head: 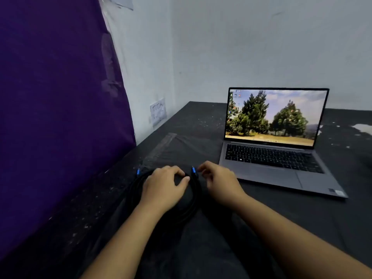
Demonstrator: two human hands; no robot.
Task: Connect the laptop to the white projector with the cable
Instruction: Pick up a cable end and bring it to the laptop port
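A coiled black cable [131, 191] lies on the dark table [302, 214] in front of me. One blue-tipped plug [193, 171] sticks up at the coil's right side, and another blue plug [138, 171] shows at its left. My left hand [163, 186] lies on the coil with its fingers curled around the strands. My right hand [219, 182] hovers just right of the upright plug, fingers loosely bent, fingertips close to it but holding nothing. The grey laptop [271, 158] stands open to the right, its screen lit. No white projector is in view.
A purple cloth [56, 117] hangs along the left side down to the table edge. A clear plastic bag [175, 146] lies flat behind the coil. A labelled wall plate [158, 111] sits on the white wall. The table surface is scuffed, with a white patch [364, 127] at far right.
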